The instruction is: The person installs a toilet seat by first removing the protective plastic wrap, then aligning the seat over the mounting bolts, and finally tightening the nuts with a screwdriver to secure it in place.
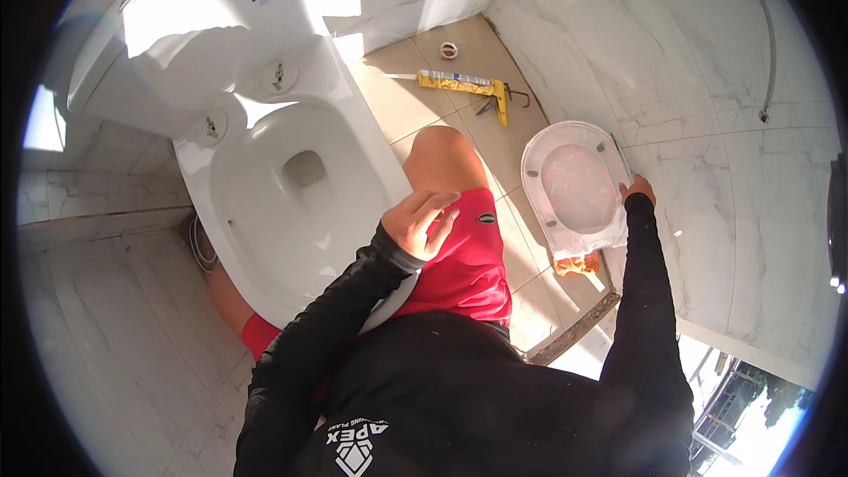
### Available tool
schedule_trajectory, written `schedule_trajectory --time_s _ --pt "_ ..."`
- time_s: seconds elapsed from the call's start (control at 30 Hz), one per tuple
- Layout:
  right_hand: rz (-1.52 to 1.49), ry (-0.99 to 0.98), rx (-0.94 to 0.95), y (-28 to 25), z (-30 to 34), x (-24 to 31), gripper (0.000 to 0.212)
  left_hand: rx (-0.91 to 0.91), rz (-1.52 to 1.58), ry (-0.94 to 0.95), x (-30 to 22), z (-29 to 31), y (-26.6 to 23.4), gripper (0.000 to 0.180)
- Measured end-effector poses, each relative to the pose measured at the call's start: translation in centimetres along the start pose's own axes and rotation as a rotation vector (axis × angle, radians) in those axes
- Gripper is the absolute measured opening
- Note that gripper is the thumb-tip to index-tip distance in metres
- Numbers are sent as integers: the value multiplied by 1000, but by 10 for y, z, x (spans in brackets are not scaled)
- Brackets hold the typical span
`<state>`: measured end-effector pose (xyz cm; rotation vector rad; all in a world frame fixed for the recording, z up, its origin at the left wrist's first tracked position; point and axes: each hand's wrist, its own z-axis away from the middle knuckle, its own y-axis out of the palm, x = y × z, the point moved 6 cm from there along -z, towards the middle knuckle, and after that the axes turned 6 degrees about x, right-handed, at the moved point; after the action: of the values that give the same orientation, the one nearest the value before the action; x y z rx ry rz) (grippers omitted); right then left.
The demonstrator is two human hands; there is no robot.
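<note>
A white toilet bowl (256,203) without a seat stands before me, with metal hinge fittings (279,77) at its back. To the right, a white toilet seat (541,152), partly in clear plastic wrap, leans near the wall with small grey pads on its ring. My right hand (638,189) grips its right edge; some of the fingers are hidden. Over my red shorts, beside the bowl's right rim, hovers my left hand (422,223), its fingers loosely curved and apart, holding nothing.
A yellow caulking gun (464,82) with a tube lies on the tiled floor, a roll of tape (449,51) behind it. Below the seat is an orange cloth or bag (576,264). A hose (769,49) hangs on the right wall. A stone threshold (579,329) crosses the doorway.
</note>
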<state>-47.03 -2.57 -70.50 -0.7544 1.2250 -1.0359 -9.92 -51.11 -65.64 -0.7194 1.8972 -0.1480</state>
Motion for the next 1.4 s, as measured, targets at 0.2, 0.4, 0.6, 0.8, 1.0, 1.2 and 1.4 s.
schedule_trajectory --time_s 0.2,0.4,0.6,0.8,1.0,1.2,1.4 --pt "-296 -115 -219 -32 40 43 40 -68 228 -94 2 2 -53 22" --pt "-940 -383 69 -114 106 198 27 -360 -265 -238 74 14 -181 20" --pt "-1421 -968 137 -254 221 351 45 -495 -354 -171 130 -20 -227 42" --pt "-1995 -874 309 -336 254 349 44 -464 -401 -165 143 -42 -227 48" --pt "-2214 -1297 1046 -361 263 382 101 -436 -401 -271 147 -49 -230 50" --pt "-2158 -1198 1049 -347 273 407 99 -430 -479 -280 148 -58 -226 55" --pt "-1283 -840 631 -294 273 405 70 -436 -495 -311 151 -57 -223 55"
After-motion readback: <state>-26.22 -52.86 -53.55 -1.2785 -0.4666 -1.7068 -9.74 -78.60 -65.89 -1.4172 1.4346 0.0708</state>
